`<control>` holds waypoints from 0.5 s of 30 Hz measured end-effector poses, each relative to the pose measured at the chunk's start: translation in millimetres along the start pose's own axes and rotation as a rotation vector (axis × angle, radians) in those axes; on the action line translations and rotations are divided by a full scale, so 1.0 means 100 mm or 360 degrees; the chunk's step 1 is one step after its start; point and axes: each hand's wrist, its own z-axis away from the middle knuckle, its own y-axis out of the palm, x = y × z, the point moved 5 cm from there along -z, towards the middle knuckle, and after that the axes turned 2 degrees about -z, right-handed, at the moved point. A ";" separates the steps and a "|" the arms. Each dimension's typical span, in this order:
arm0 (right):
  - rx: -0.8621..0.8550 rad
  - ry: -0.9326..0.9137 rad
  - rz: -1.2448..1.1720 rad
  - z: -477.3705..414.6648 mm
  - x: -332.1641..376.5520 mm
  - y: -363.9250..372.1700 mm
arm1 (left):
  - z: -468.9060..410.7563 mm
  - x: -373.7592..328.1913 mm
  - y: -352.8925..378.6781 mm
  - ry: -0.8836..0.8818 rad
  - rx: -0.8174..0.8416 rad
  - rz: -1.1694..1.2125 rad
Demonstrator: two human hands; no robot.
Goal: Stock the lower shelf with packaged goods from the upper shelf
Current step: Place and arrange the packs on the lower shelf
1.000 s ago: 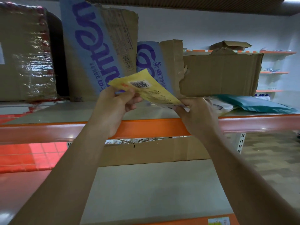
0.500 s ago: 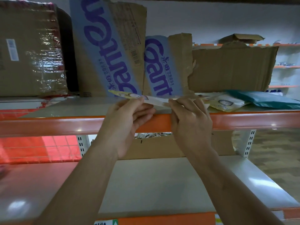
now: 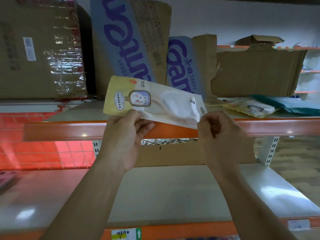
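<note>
Turned from edge-on to face the camera, the yellow packet is pinched at its ends by the left hand and right hand, just above the upper shelf's orange beam.

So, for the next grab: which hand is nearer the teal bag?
The right hand, below-left of the teal bag; the left hand is farther left, across the packet.

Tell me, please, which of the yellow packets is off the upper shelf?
The yellow packet held between left hand and right hand; the other packet lies flat on the upper shelf.
</note>
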 end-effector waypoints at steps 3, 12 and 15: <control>0.0012 0.0241 -0.0034 0.14 -0.05 0.07 | 0.02 -0.04 -0.15 -0.0011 -0.0004 -0.0018; 0.0179 0.1351 -0.0869 0.86 0.06 0.48 | 0.16 0.02 -0.57 -0.0119 -0.0001 -0.0029; 0.0158 0.1483 -0.1194 0.94 0.20 0.61 | 0.31 0.16 -0.66 -0.0214 0.0072 -0.0019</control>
